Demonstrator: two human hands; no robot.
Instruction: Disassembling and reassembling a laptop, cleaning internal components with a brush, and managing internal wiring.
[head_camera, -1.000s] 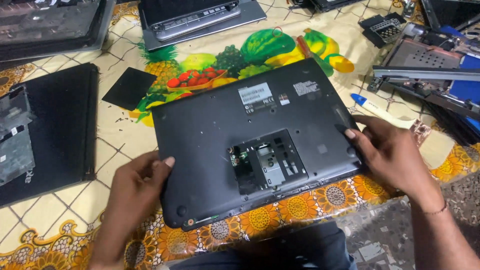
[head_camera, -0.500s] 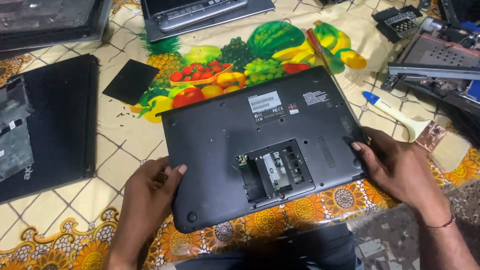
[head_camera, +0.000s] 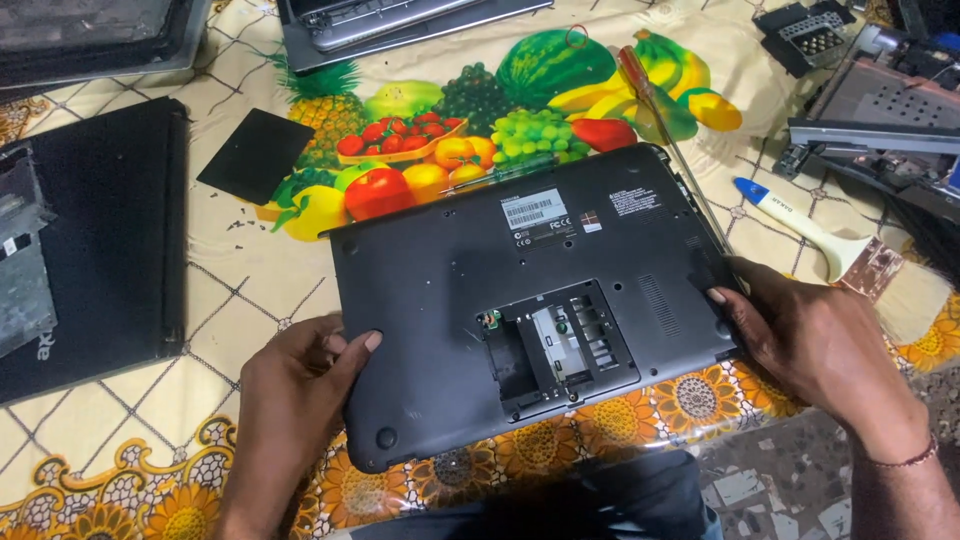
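A dark grey laptop (head_camera: 450, 280) lies upside down on a fruit-patterned tablecloth (head_camera: 250, 320), with an open bay (head_camera: 560, 345) in its underside showing bare parts. My left hand (head_camera: 300, 390) grips its left edge, thumb on top. On the other side, my right hand (head_camera: 800, 335) holds the right edge near a corner. A small black cover panel (head_camera: 255, 155) lies loose on the cloth beyond the laptop's left corner.
A red-handled screwdriver (head_camera: 650, 100) lies at the laptop's far right corner. A white-handled brush (head_camera: 810, 225) rests to the right. Another black laptop (head_camera: 100, 230) lies at the left, a silver one (head_camera: 400, 25) at the back, and dismantled laptop parts (head_camera: 880, 110) at the right.
The laptop has stayed flat between both hands and has shifted slightly toward me. My left thumb now rests farther onto its left edge.
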